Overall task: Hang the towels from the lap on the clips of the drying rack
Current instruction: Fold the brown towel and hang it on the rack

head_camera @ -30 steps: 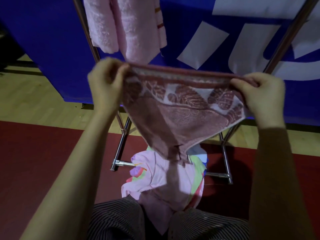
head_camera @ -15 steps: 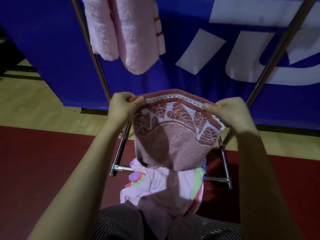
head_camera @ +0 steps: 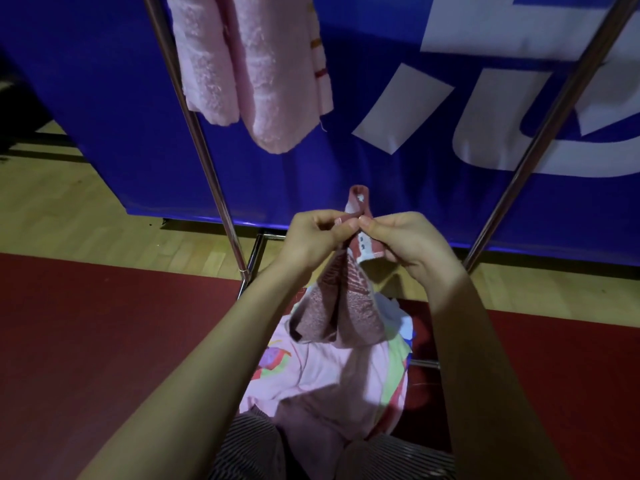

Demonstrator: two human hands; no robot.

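- Rose-coloured towel with a leaf border is now folded in two and hangs as a narrow bundle. One second ago it was stretched wide and flat between the two hands.
- The left grip pinches the top hem of this towel between thumb and curled fingers. The right grip pinches the same hem from the other side.
- The two grips now meet in the middle, with the thumb tips touching. One second ago they were well apart, and half a second ago they were closer, with the hem bowed upward between them.
- A small loop of the hem stands up above the thumbs, and one corner sticks out under the right grip.
- The lower end of the folded towel hangs over the pile of towels on the lap; I cannot tell if it touches.
- This pile, pink with coloured patches, lies as before on the striped trousers.
- Both grips are lower than one second ago, between the two slanted poles of the drying rack.
- A pink towel hangs on the rack at upper left as before, now well above the grips.
- Behind is a blue banner; below are the wooden floor and a red mat.
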